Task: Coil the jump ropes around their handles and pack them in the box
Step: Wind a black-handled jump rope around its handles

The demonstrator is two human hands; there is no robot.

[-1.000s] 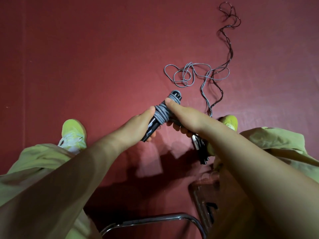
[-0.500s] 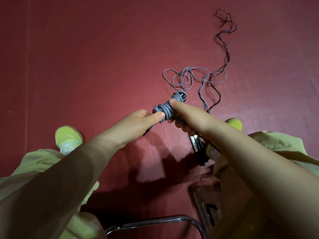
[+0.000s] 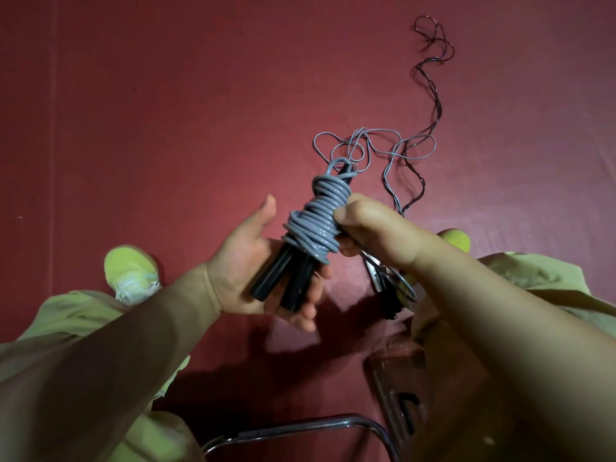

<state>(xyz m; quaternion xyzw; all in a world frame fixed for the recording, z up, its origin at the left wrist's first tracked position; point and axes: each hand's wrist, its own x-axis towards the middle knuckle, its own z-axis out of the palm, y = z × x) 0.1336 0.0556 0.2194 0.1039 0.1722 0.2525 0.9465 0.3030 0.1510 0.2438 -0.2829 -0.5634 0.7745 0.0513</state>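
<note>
While right hand (image 3: pixel 373 228) is pinching grey coil (image 3: pixel 320 218) so wraps aren't slipping, you're cradling black handles (image 3: pixel 283 278) on open left palm (image 3: pixel 246 258) for support. Bundle hovering above red floor (image 3: pixel 133 128); box unclear.

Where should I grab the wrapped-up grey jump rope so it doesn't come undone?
Probably around the grey coil, pinching it from the side as the right hand does, so the loops stay pressed against the black handles. The handle ends poke out bare below, lying across the left hand, so holding only those leaves the wraps free.
</note>
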